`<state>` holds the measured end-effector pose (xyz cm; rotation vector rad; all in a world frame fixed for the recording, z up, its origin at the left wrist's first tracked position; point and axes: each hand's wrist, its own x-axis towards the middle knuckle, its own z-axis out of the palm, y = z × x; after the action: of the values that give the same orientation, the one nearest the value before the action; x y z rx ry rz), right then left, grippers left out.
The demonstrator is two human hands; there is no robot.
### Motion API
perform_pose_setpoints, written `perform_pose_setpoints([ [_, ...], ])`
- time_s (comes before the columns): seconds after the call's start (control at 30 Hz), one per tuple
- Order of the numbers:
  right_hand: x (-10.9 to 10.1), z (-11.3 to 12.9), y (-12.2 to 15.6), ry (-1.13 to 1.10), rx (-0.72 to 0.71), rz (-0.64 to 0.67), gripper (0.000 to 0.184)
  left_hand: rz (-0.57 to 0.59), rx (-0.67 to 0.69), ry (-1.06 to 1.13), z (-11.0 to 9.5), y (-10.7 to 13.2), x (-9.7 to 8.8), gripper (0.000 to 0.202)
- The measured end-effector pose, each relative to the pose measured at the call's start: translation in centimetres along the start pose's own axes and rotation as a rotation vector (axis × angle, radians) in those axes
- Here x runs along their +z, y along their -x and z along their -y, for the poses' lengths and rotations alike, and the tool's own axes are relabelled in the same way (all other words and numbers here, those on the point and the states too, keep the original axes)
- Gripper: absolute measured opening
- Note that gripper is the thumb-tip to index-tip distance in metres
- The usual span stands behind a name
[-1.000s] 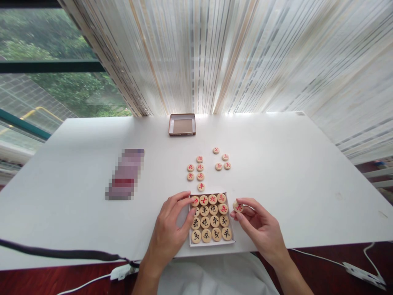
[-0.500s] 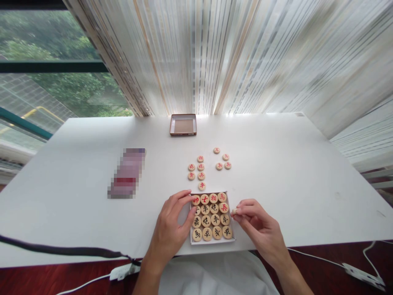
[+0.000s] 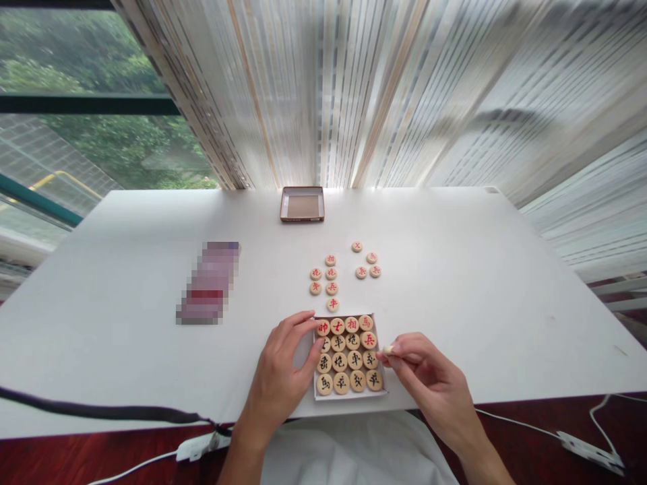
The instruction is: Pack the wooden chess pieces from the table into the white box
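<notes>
At three o'clock of the box [image 3: 351, 397], a disc [image 3: 387, 350] is pinched by the right hand [image 3: 432, 382]. At nine, the left hand [image 3: 283, 364] is positioned, fingers wide.

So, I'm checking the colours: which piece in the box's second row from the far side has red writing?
The rightmost piece in that row of the box, next to its right wall; the other three pieces there show black characters.
</notes>
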<state>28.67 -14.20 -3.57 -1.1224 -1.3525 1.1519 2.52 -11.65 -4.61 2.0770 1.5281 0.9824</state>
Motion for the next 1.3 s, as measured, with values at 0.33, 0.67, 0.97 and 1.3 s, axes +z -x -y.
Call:
perform_pose_setpoints([
  [0.33,-0.3,-0.1,0.1,0.193,0.054,0.033,0.007,-0.016,0.002,-0.017,-0.1,-0.1,-0.1,0.024],
  [0.67,0.5,0.2,-0.3,0.273,0.057,0.058,0.010,0.005,-0.001,0.005,0.0,-0.1,0.0,0.025],
  [0.97,1.4,0.3,-0.3,0.467,-0.042,-0.003,0.007,-0.003,0.001,-0.003,0.0,0.0,0.0,0.025],
  [1.3,1.8,-0.2,-0.1,0.508,-0.079,-0.053,0.006,-0.003,-0.007,0.008,0.0,0.0,0.1,0.025],
])
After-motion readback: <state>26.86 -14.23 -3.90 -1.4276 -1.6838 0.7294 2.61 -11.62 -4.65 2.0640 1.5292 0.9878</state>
